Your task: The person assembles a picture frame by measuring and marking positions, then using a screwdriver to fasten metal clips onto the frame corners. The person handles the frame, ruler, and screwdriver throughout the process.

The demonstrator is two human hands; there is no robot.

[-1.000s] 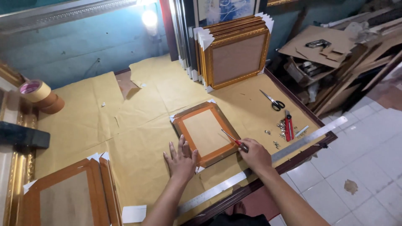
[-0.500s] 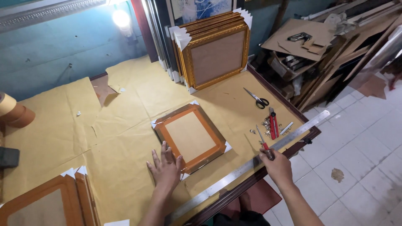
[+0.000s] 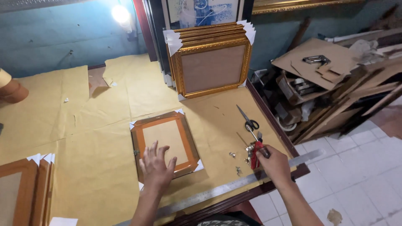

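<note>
A picture frame (image 3: 165, 142) lies face down on the paper-covered table (image 3: 100, 125), showing an orange-brown rim, a brown paper back and white corner protectors. My left hand (image 3: 157, 166) rests flat on the frame's near edge with its fingers spread. Off the frame to the right, my right hand (image 3: 274, 164) grips a red-handled tool (image 3: 256, 150) over a scatter of small metal bits (image 3: 238, 161) near the table's right edge.
Scissors (image 3: 248, 119) lie just beyond the tool. A long metal ruler (image 3: 226, 189) runs along the front edge. Gold frames (image 3: 211, 62) lean against the back wall. More frames (image 3: 21, 188) lie at the near left, tape rolls (image 3: 10, 90) at the far left. Cardboard and wood scraps (image 3: 335, 79) are piled on the right.
My right hand has left the frame's right edge and moved right to the metal bits, now closed on the red-handled tool. The left hand stays on the frame.
</note>
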